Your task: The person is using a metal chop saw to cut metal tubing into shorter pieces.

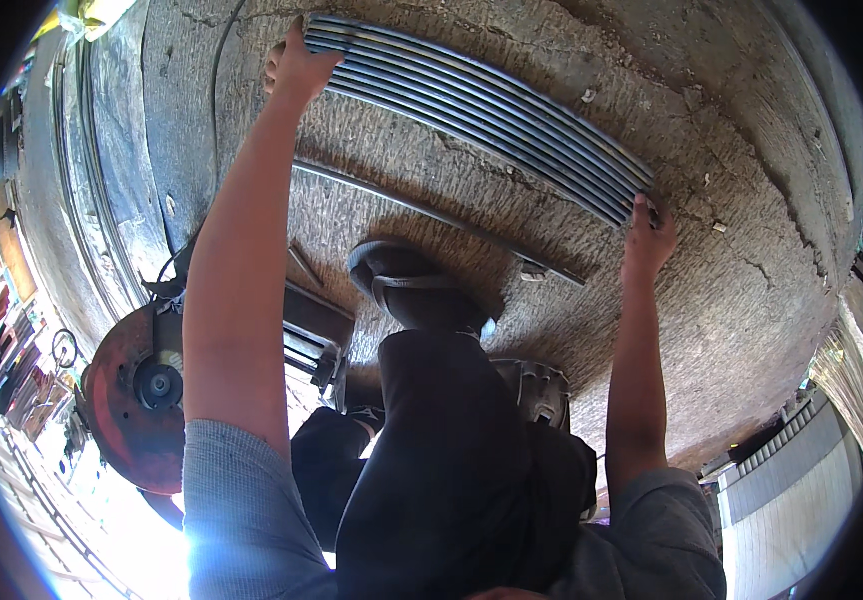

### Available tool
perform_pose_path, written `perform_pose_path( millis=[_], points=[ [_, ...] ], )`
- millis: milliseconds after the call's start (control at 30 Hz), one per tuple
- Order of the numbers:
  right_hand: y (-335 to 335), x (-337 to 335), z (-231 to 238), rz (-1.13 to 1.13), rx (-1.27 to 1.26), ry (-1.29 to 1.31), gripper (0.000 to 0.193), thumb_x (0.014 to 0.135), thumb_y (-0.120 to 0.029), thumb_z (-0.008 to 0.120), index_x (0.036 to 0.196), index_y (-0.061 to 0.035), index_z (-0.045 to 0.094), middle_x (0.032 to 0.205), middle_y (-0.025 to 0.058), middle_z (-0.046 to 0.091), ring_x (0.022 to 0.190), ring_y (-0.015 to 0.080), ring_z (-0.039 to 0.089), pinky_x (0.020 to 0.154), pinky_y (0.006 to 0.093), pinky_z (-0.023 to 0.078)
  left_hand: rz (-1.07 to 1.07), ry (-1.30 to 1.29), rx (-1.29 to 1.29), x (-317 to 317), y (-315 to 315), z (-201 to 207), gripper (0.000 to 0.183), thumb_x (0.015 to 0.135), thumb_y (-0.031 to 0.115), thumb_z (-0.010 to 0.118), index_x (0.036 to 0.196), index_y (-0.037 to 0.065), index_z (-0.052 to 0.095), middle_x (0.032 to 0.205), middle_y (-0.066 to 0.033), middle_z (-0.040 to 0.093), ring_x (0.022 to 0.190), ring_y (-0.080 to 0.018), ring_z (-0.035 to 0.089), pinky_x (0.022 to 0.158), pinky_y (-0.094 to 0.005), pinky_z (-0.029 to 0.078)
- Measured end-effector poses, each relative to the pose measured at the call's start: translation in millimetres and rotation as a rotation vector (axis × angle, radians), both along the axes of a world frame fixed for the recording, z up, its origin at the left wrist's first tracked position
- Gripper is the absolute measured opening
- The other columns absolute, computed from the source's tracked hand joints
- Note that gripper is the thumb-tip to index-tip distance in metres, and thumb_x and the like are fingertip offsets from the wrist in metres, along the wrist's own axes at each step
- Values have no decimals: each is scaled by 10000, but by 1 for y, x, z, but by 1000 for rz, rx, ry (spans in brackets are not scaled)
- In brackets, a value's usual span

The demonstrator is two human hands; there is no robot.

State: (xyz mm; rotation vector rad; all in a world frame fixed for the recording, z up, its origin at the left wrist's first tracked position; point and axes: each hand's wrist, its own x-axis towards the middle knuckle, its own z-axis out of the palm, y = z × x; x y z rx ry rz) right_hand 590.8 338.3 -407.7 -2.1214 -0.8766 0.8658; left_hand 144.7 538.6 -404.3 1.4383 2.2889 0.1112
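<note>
Several long grey metal rods lie side by side in a flat row across the ground in front of me. My left hand is at their left ends, its fingers curled and its thumb against the rods. At the right ends, my right hand has its fingers closed at the rod tips; part of its grip is hidden. A single loose rod lies apart from the row, nearer to me, and neither hand touches it.
A cutting machine with a red round guard stands at my left, beside my forearm. My sandalled foot is close to the loose rod. A short metal piece lies left of it. The concrete ground is rough and cracked.
</note>
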Motion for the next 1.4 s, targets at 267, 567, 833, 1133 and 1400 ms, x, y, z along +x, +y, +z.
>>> perform_pose_path(
  millis=[267, 567, 833, 1133, 1400],
  points=[
    [2, 2, 0, 3, 21, -110, 438, 809, -229, 658, 1168, -4, 548, 1085, 138, 593, 1000, 252, 555, 851, 382, 423, -37, -172, -42, -22, 13, -13, 879, 653, 309, 726, 1393, 332, 253, 1353, -253, 264, 1236, -448, 249, 964, -531, 333],
    [5, 12, -13, 110, 80, -73, 499, 803, -195, 680, 1215, 21, 501, 1113, 152, 570, 1009, 246, 554, 851, 360, 446, -65, -204, -86, -31, 20, -21, 882, 663, 253, 723, 1399, 326, 244, 1340, -253, 271, 1206, -438, 310, 976, -505, 340],
    [5, 10, -11, 82, 37, -35, 465, 805, -139, 673, 1208, 25, 508, 1106, 136, 573, 1000, 222, 546, 854, 331, 443, -41, -130, -106, -10, 12, 0, 957, 632, 200, 731, 1414, 332, 195, 1308, -247, 272, 1157, -430, 362, 964, -470, 359],
    [6, 14, -14, 100, -42, -69, 463, 818, -152, 651, 1231, -21, 490, 1172, 145, 522, 1059, 274, 528, 886, 380, 440, -141, -76, -95, -15, 10, -5, 1008, 603, 229, 784, 1412, 264, 184, 1336, -279, 254, 1235, -451, 282, 998, -493, 330],
    [5, 11, -8, 92, -19, -37, 496, 829, -160, 638, 1272, -41, 450, 1193, 151, 505, 1068, 279, 517, 890, 397, 442, -34, -127, -105, -10, 5, 2, 1084, 614, 312, 811, 1408, 125, 96, 1367, -268, 228, 1264, -461, 241, 1013, -531, 311]
  ],
)
